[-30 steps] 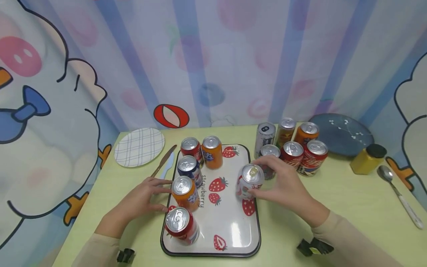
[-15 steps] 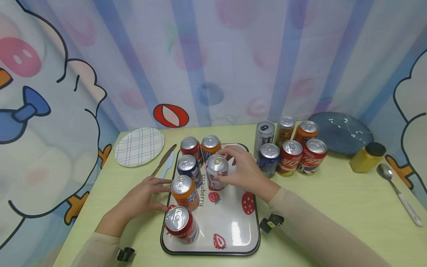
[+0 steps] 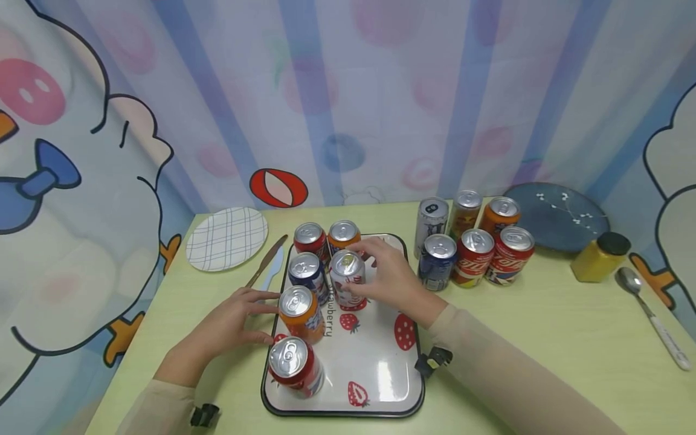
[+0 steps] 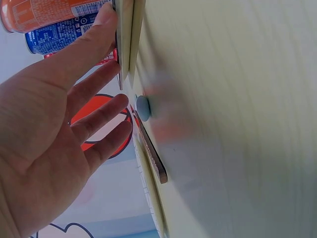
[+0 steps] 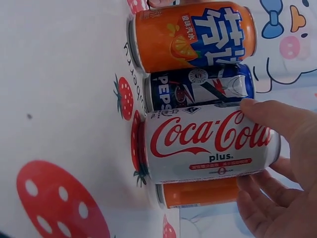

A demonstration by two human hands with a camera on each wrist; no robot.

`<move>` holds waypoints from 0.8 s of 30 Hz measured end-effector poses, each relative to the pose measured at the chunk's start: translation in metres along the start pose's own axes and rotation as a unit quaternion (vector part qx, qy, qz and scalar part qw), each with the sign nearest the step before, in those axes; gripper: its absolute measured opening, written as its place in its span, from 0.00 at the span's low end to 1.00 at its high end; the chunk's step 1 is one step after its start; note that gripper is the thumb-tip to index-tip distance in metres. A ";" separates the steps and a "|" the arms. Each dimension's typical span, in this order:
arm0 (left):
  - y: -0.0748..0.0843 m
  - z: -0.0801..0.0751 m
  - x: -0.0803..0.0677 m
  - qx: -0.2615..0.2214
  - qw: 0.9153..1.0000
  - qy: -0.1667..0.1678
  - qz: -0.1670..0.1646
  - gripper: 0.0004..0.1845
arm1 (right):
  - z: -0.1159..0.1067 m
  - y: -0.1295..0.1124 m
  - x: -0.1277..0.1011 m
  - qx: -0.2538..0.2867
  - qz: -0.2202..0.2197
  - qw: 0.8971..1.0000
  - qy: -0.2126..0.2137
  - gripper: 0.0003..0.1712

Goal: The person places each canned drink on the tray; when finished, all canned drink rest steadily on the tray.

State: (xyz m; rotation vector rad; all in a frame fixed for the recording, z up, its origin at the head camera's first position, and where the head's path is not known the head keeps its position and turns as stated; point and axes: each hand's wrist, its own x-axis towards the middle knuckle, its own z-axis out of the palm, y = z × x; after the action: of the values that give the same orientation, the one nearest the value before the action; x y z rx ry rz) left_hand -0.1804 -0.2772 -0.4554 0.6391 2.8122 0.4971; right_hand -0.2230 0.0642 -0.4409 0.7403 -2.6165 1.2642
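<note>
The right hand (image 3: pixel 393 279) curls its thumb and fingers round a white cola can (image 3: pixel 347 278), standing upright on the strawberry tray (image 3: pixel 380 368), touching a blue can (image 3: pixel 306 273) on its far side from the palm. The left hand (image 3: pixel 228 323) lies flat with fingers straight, fingertips against the tray's edge beside an orange can (image 3: pixel 299 312). Beyond its fingertips lies a knife (image 3: pixel 266 261).
</note>
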 end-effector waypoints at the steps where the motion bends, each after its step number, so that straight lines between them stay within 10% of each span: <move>1: 0.000 0.000 0.000 -0.002 1.000 -0.001 0.000 0.29 | -0.002 0.000 -0.002 -0.004 0.002 1.000 -0.006 0.40; 11: 0.000 0.002 0.000 -0.002 1.000 0.004 0.016 0.29 | -0.050 0.000 -0.039 -0.063 -0.009 0.998 0.001 0.36; 24: -0.006 0.004 -0.001 -0.009 1.000 0.013 0.021 0.29 | -0.140 0.056 -0.083 -0.127 -0.036 0.983 0.124 0.33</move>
State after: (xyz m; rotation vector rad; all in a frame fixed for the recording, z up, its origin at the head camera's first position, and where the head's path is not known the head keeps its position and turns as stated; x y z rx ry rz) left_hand -0.1808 -0.2814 -0.4614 0.6952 2.8208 0.5427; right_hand -0.1898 0.2322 -0.4185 0.5856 -2.4598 0.9139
